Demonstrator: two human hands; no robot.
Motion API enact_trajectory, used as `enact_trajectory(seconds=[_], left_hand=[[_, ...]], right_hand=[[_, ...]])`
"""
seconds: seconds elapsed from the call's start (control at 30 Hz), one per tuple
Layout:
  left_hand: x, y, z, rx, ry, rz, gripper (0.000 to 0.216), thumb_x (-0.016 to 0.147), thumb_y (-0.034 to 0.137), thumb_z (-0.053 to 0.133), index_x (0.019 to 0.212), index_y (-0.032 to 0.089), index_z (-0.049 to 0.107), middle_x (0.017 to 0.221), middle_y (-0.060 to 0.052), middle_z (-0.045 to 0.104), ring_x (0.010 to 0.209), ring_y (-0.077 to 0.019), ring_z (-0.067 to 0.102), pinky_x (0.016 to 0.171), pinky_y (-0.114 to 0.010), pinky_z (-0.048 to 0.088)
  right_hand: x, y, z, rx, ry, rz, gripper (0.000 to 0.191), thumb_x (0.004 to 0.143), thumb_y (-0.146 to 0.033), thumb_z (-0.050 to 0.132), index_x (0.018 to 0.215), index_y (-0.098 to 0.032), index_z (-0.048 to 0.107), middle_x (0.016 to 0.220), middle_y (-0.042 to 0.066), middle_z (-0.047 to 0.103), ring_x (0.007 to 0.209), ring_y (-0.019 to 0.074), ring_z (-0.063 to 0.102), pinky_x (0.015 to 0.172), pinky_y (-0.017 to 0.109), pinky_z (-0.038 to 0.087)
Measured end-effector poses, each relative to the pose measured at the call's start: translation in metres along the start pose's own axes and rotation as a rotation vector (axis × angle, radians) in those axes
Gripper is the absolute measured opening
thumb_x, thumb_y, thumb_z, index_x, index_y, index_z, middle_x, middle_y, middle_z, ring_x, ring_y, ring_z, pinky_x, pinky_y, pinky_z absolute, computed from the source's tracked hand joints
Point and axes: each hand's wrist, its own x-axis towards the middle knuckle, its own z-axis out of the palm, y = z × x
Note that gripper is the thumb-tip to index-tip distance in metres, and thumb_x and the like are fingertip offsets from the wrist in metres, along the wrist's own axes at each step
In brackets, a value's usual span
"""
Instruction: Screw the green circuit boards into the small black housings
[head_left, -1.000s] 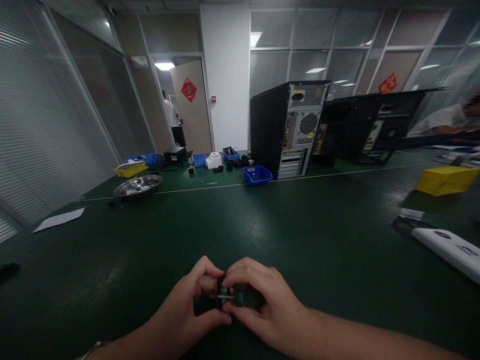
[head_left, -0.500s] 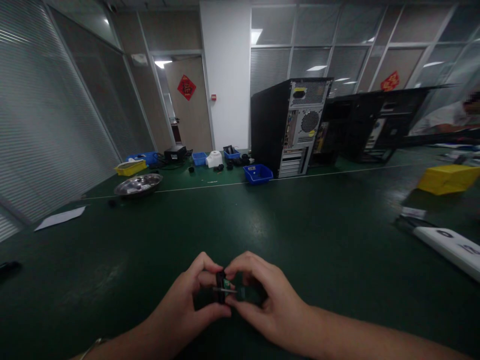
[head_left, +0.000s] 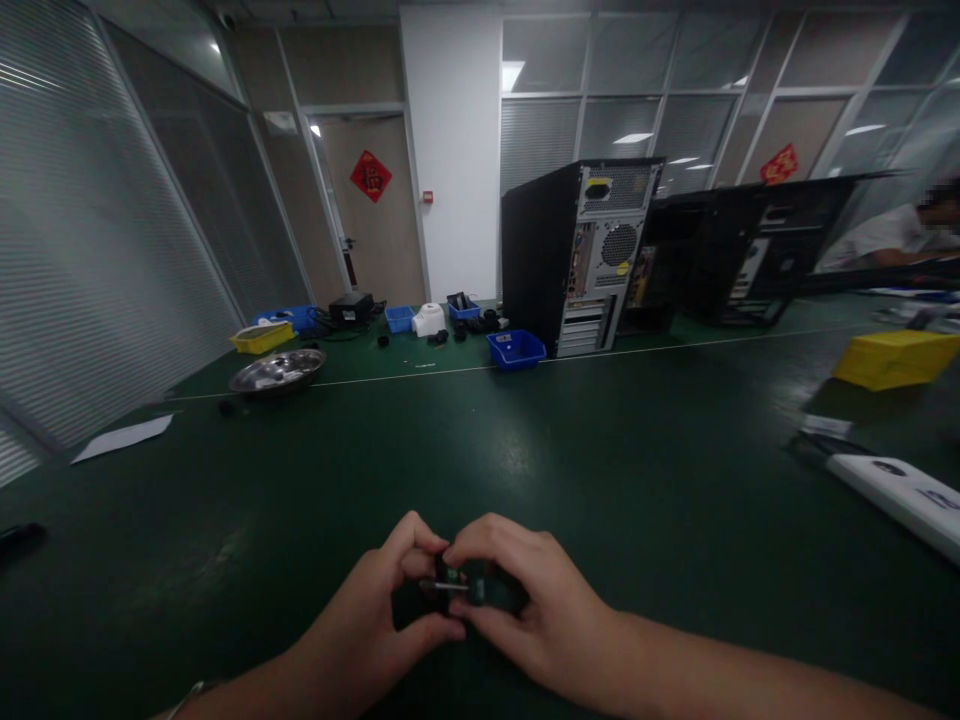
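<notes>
Both of my hands meet low in the middle of the view, just above the dark green table (head_left: 525, 450). My left hand (head_left: 375, 625) pinches a small black part with a green spot and a thin metal pin (head_left: 448, 585) between thumb and forefinger. My right hand (head_left: 536, 610) has its fingers curled round the same part from the right, and they hide most of it. What the part is I cannot make out.
A black computer tower (head_left: 581, 255) stands at the back with a blue bin (head_left: 515, 348) before it. A metal bowl (head_left: 276, 371), a yellow tray (head_left: 260, 338) and a paper sheet (head_left: 124, 437) lie left. A yellow bin (head_left: 892, 357) and a white device (head_left: 900, 495) lie right. A person (head_left: 892, 238) sits far right.
My hands stay together on the small part, with only slight shifts of the fingers. The person seen in the far doorway a second ago is gone from view.
</notes>
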Motion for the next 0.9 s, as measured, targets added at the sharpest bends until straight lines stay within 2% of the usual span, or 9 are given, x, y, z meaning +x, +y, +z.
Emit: enact_trajectory(seconds=[0.1,0.17,0.3,0.47,0.6,0.67,0.73,0.83,0.9], left_hand=[[-0.002,0.000,-0.002,-0.054,-0.037,0.014,0.030,0.079,0.017,0.075,0.095,0.021,0.050,0.082,0.000,0.071,0.079,-0.0210,0.066,0.073,-0.031,0.043],[-0.003,0.002,-0.004,-0.150,-0.103,0.016,0.028,0.083,0.018,0.072,0.100,0.021,0.049,0.091,-0.003,0.071,0.089,-0.0223,0.065,0.079,-0.033,0.044],[-0.001,0.003,-0.004,-0.464,-0.196,0.040,0.025,0.092,0.031,0.064,0.109,0.020,0.048,0.107,-0.008,0.069,0.103,-0.0236,0.063,0.087,-0.036,0.043],[0.003,-0.002,0.003,-0.534,-0.126,0.029,0.021,0.091,0.032,0.066,0.097,0.020,0.050,0.091,-0.005,0.070,0.086,-0.0181,0.064,0.077,-0.029,0.044],[0.005,-0.005,-0.002,-0.515,-0.048,0.035,0.024,0.091,0.034,0.065,0.106,0.021,0.052,0.091,-0.004,0.071,0.086,-0.0197,0.065,0.077,-0.031,0.047],[0.008,-0.006,-0.015,-0.480,0.101,0.007,0.029,0.091,0.033,0.064,0.116,0.021,0.053,0.094,-0.005,0.072,0.087,-0.0213,0.066,0.080,-0.033,0.049],[0.014,-0.010,-0.036,-0.417,0.356,-0.023,0.028,0.092,0.027,0.062,0.118,0.017,0.057,0.097,-0.007,0.072,0.087,-0.0216,0.066,0.083,-0.033,0.049],[0.023,-0.022,-0.082,-0.409,0.829,-0.027,0.019,0.094,0.018,0.056,0.110,0.013,0.064,0.094,-0.008,0.072,0.088,-0.0210,0.066,0.081,-0.030,0.052],[0.026,-0.034,-0.118,-0.377,1.021,-0.012,0.020,0.098,0.016,0.046,0.111,0.014,0.062,0.097,-0.004,0.068,0.092,-0.0181,0.064,0.083,-0.028,0.051]], right_hand=[[0.002,0.000,-0.001,-0.045,-0.042,0.006,0.024,0.085,-0.010,0.065,0.107,-0.021,0.060,0.100,0.004,0.066,0.089,0.0162,0.064,0.077,0.025,0.048],[0.001,0.000,-0.003,-0.089,-0.062,-0.002,0.024,0.086,-0.012,0.065,0.108,-0.022,0.060,0.101,0.003,0.067,0.090,0.0164,0.064,0.077,0.025,0.048],[-0.001,0.003,-0.004,-0.162,-0.073,-0.032,0.028,0.090,-0.016,0.063,0.116,-0.025,0.058,0.107,0.004,0.068,0.095,0.0174,0.065,0.081,0.026,0.047],[-0.002,0.005,-0.003,-0.188,-0.102,-0.030,0.026,0.092,-0.022,0.063,0.117,-0.024,0.058,0.106,0.005,0.068,0.093,0.0184,0.065,0.080,0.027,0.048],[0.000,0.003,-0.004,-0.093,-0.074,-0.051,0.037,0.090,-0.017,0.064,0.126,-0.025,0.055,0.115,0.005,0.066,0.104,0.0181,0.063,0.089,0.027,0.049],[-0.001,0.003,-0.006,-0.050,-0.012,-0.061,0.044,0.090,-0.014,0.064,0.131,-0.025,0.052,0.124,0.006,0.063,0.112,0.0183,0.060,0.096,0.028,0.048],[-0.002,0.004,-0.008,-0.040,0.041,-0.056,0.046,0.089,-0.012,0.064,0.132,-0.025,0.052,0.127,0.007,0.061,0.116,0.0189,0.058,0.099,0.030,0.047],[-0.004,0.006,-0.011,-0.037,0.054,-0.019,0.041,0.089,-0.012,0.063,0.128,-0.022,0.055,0.118,0.008,0.063,0.107,0.0187,0.061,0.092,0.031,0.050],[-0.004,0.007,-0.012,-0.025,0.023,-0.001,0.035,0.090,-0.012,0.062,0.123,-0.020,0.059,0.110,0.008,0.065,0.099,0.0177,0.063,0.086,0.029,0.052]])
